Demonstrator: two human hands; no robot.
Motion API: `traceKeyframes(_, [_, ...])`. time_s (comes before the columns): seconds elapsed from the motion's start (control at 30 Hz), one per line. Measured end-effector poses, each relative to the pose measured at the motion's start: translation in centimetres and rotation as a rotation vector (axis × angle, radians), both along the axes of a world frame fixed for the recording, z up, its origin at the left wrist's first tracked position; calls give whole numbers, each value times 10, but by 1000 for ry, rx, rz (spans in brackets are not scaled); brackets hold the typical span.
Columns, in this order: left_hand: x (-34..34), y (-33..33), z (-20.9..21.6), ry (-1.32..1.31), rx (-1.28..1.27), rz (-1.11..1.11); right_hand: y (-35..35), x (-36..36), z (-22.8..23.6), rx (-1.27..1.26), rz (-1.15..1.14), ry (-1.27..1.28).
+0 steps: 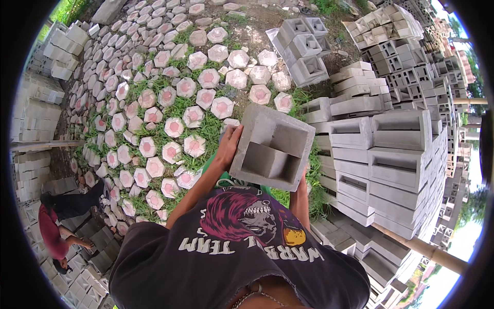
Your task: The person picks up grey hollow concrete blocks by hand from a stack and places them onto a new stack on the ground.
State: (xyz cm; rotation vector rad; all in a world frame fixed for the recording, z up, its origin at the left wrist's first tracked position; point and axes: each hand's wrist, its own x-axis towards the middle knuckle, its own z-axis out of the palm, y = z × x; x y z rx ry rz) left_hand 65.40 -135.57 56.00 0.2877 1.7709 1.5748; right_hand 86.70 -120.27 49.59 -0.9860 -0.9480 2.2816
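Note:
In front of my body I hold a grey hollow concrete block [275, 116], tilted, with its open cavities and inner divider facing up. My left hand [230, 146] grips its left side, fingers pressed along the outer wall. At the lower right side of the block is my right hand [304, 177], mostly hidden behind it; only a little of the hand and the forearm show. Both hands are closed on this one block.
Tall stacks of concrete blocks [355, 154] stand close on my right, with a bamboo pole [419, 249] beside them. Ahead, a small block group [303, 49] sits on the ground. Hexagonal pavers [172, 127] lie among grass. Another person [54, 229] bends over blocks at the left.

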Motion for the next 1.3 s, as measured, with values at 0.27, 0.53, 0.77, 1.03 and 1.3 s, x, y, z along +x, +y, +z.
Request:
traceKeyframes(0.27, [-89,63,-18,-25,48,-67,63,-72,-25,-49,-37,9])
traceKeyframes(0.53, [-153,173,-31,-88,51,-100,153,-144,6,-137,-200,-70])
traceKeyframes(0.77, [-218,284,-51,-90,86,-94,266,-202,1,-42,-93,34])
traceKeyframes(1.03, [-314,376,-49,-134,3,-86,364,-308,16,-48,-95,43])
traceKeyframes(1.3, [-466,490,-33,-43,-69,-183,463,-439,-2,15,-86,65])
